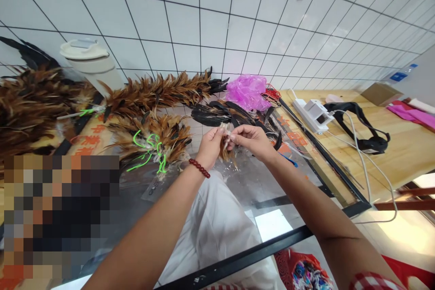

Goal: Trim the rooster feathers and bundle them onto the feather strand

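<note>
Near the middle of the table my left hand (211, 145), with a red bead bracelet on the wrist, pinches the pale fluffy base of a small brown feather bunch (227, 153). My right hand (249, 139) meets it from the right, its fingers closed on the same base. Long black and brown feathers (217, 114) lie just behind both hands. To the left sits a brown feather bundle (170, 133) with bright green ties (149, 147) on it. Behind that stretches a long row of brown feathers (159, 93).
A pink plastic bag (247, 92) and red cord (272, 94) lie by the tiled wall. A white lidded container (93, 65) stands back left, beside a large feather pile (30, 104). At right are a power strip (311, 113), cables and a black strap (370, 138).
</note>
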A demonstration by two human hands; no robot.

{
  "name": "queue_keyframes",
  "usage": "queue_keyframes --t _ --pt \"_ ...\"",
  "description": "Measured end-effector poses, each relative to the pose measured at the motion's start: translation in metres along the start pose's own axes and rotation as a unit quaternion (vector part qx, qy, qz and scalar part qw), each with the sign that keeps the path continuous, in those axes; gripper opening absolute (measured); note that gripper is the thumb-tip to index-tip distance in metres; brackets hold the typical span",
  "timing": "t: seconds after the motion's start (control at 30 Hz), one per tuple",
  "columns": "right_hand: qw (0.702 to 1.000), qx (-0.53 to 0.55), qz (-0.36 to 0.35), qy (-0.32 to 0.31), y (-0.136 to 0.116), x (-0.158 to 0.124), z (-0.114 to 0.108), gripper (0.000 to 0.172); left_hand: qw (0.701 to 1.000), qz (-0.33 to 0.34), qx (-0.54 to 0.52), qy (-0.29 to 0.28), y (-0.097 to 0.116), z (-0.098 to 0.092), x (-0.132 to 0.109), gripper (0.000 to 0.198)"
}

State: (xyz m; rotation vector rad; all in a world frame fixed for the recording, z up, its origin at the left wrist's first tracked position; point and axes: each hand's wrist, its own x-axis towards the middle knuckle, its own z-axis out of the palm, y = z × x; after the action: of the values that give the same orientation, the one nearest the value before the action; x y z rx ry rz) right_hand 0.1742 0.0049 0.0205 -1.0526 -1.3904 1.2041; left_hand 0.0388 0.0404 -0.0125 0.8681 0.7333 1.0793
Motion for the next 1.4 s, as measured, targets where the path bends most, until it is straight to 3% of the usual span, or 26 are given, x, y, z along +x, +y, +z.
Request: queue_keyframes --t 0.2,0.37,0.47,0.63,0.73,0.83,0.9,1.03,1.1,1.2,1.33,1.4 --pt "0.992 -0.053 -0.052 0.106 0.014 0.006 0.000 0.028 0.998 -0.013 0.026 -0.052 0.003 -0.001 -0.003 0.033" --pt "0.989 -0.068 -0.064 0.113 0.017 0.006 0.000 0.026 0.993 -0.031 0.048 -0.101 0.004 -0.001 -0.004 0.034" --pt "0.990 -0.040 -0.053 0.125 0.019 0.006 0.001 0.024 0.993 -0.028 0.062 -0.099 0.005 0.001 -0.005 0.034" --pt "0.977 0.022 -0.004 0.212 0.025 0.010 -0.007 0.021 0.995 -0.024 0.061 -0.081 0.007 0.002 -0.006 0.035" --pt "0.987 0.026 0.007 0.158 0.023 0.010 -0.010 0.024 0.994 -0.028 0.057 -0.087 0.008 0.002 -0.006 0.036" --pt "0.996 0.003 -0.027 0.090 0.018 0.007 -0.007 0.029 0.992 -0.040 0.057 -0.110 0.008 0.001 -0.007 0.039" --pt "0.996 -0.036 -0.059 0.061 0.014 0.005 -0.005 0.025 0.986 -0.069 0.054 -0.139 0.008 0.000 -0.008 0.039" --pt "0.987 -0.105 -0.098 0.067 0.011 0.005 -0.003 0.026 0.975 -0.107 0.038 -0.189 0.009 -0.001 -0.009 0.036" --pt "0.979 -0.136 -0.100 0.111 0.014 0.008 -0.006 0.025 0.982 -0.087 0.027 -0.168 0.010 -0.002 -0.008 0.034" --pt "0.954 -0.214 -0.093 0.187 0.020 0.011 -0.014 0.021 0.996 -0.033 -0.011 -0.078 0.013 -0.005 -0.003 0.033" --pt "0.903 -0.404 -0.072 0.126 0.022 0.009 -0.022 0.012 0.998 0.018 -0.049 0.027 0.018 -0.009 0.002 0.029" --pt "0.865 -0.487 -0.085 0.090 0.021 0.009 -0.021 0.018 0.997 0.030 -0.053 0.054 0.019 -0.010 0.004 0.028"
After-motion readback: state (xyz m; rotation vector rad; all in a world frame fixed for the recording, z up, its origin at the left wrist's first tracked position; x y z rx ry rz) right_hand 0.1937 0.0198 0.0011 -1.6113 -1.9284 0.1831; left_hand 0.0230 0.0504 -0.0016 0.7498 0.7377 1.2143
